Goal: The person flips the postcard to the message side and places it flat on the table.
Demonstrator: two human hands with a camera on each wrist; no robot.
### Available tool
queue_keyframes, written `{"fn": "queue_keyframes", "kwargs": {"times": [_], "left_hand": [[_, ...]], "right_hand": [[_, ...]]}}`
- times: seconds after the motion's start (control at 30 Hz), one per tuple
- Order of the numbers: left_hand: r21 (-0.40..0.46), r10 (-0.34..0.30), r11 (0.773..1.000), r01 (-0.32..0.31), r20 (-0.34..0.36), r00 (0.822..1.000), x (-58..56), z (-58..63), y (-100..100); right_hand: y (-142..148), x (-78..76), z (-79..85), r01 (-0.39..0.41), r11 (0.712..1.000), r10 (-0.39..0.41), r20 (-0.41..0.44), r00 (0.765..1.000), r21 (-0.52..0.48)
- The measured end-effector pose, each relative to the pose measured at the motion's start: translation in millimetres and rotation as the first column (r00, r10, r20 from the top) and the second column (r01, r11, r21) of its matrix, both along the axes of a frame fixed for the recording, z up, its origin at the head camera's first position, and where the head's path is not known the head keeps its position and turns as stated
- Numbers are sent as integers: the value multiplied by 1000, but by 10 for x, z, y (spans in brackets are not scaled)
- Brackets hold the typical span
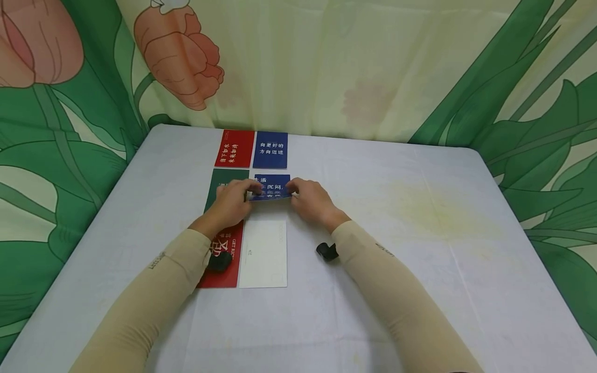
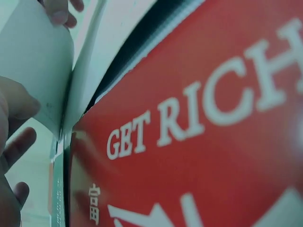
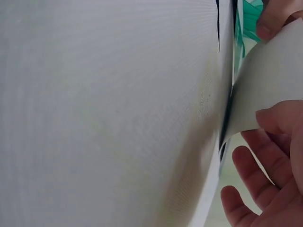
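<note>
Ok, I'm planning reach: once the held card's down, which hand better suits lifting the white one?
Probably the right hand, though it and the left hand pinch the held card. Bare tablecloth lies right of the white card; a red card borders its left.

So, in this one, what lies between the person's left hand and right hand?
A blue card with white lettering; the left hand and right hand pinch it from opposite sides. The head view shows this.

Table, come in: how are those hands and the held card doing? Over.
Left hand, right hand: both pinching. Held card: gripped at opposite sides, near edge lifted. Nothing visibly blocking it.
</note>
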State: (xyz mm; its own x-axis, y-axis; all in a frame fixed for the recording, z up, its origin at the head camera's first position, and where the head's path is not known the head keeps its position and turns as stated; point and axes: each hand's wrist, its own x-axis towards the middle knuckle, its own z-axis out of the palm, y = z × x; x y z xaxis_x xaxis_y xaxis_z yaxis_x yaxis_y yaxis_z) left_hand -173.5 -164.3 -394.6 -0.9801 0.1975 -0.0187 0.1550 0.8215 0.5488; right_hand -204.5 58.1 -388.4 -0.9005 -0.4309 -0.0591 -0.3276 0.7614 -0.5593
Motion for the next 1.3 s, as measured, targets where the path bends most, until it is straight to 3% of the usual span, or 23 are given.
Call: {"fn": "queue_keyframes", "kwargs": {"times": [0.13, 0.27, 0.43, 0.63, 0.8, 1.0, 1.3], "left_hand": [[134, 67, 989, -61, -46, 997, 21, 4, 21], [245, 141, 963, -112, -102, 985, 40, 28, 52], [324, 194, 937, -130, -171, 966, 58, 61, 72], [396, 230, 912, -107, -275, 934, 68, 78, 70], [430, 267, 895, -121, -298, 917, 86, 98, 77], [425, 279, 896, -128, -315, 907, 99, 101, 72], [357, 249, 927, -117, -352, 902, 100, 73, 43]], "right_hand": [[0, 11, 5, 1, 997, -2, -13, 1000, -76], [-12, 22, 27, -8, 985, -8, -93, 996, -172], [-24, 41, 65, 0, 961, -51, -179, 983, -275], [-53, 68, 98, 48, 908, -125, -162, 979, -416], [-62, 84, 106, 62, 876, -160, -167, 973, -477], [-62, 91, 103, 41, 865, -166, -206, 964, -501], [-76, 109, 116, 73, 870, -204, -222, 953, -488]]}}
